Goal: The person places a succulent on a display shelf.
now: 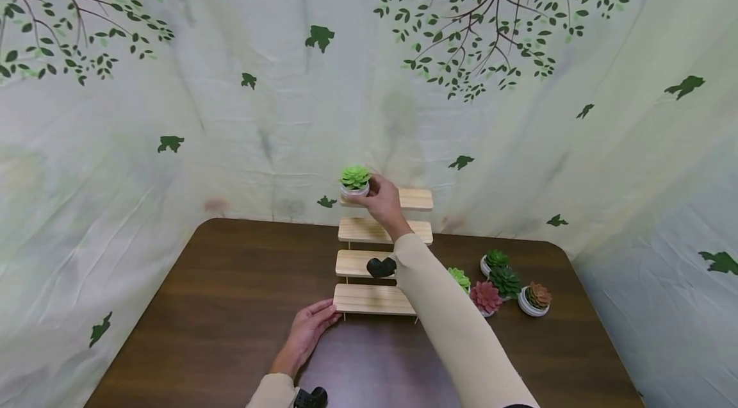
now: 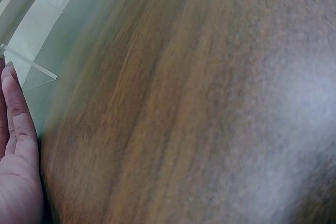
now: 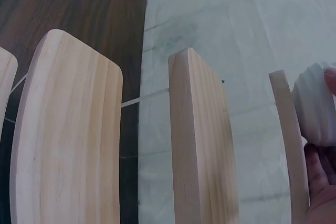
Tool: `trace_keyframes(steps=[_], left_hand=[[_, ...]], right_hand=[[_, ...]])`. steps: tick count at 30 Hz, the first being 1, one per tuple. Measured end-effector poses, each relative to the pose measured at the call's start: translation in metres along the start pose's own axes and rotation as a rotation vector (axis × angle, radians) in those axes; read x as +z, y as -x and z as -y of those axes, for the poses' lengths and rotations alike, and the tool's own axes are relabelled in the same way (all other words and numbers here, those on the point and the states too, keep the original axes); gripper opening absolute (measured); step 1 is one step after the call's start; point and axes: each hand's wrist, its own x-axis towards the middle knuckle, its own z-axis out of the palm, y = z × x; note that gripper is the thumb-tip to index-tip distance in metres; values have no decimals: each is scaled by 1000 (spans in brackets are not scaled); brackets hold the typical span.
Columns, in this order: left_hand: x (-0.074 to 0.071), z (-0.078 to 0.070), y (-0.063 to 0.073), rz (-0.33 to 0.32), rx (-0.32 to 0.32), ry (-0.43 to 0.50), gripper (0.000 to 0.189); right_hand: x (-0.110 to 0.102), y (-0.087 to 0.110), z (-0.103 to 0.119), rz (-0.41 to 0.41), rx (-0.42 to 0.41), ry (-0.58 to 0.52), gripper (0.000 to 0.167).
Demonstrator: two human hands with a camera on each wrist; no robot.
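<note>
a leaf-printed cloth (image 1: 357,120) hangs behind a brown wooden table (image 1: 248,280). on that stands a four-tier wooden stand (image 1: 353,263), five potted succulents (image 1: 505,282) grouped to its right. the left hand (image 1: 307,334), fingers nearly straight, touches the left end of the lowest tier (image 1: 375,300). the right hand (image 1: 383,201), fingers curled, pinches a bright green succulent in a white pot (image 1: 354,179) at the top tier's left end; whether it's resting there i can't tell.

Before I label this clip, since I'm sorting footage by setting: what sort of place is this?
Probably a staged indoor tabletop setup: a leaf-printed cloth backdrop hangs behind a brown table, where a tiered wooden stand stands.
</note>
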Motion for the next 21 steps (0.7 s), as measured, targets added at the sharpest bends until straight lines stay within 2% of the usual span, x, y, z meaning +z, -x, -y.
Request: trace_keyframes(steps=[5,10,17,21], left_hand=[[3,3,-1,50,10,-6,28],[3,4,-1,49,38,11,23],[2,4,-2,-10,13,34,22],[2,2,-3,-21,20,20,22]], right_hand=[[-19,12,-1,-16,42,10,68],[-41,26,-6,-6,57,7,70],[-73,49,-13,-51,29,-42,69],[-90,61,-17,-74,14,-41,65]])
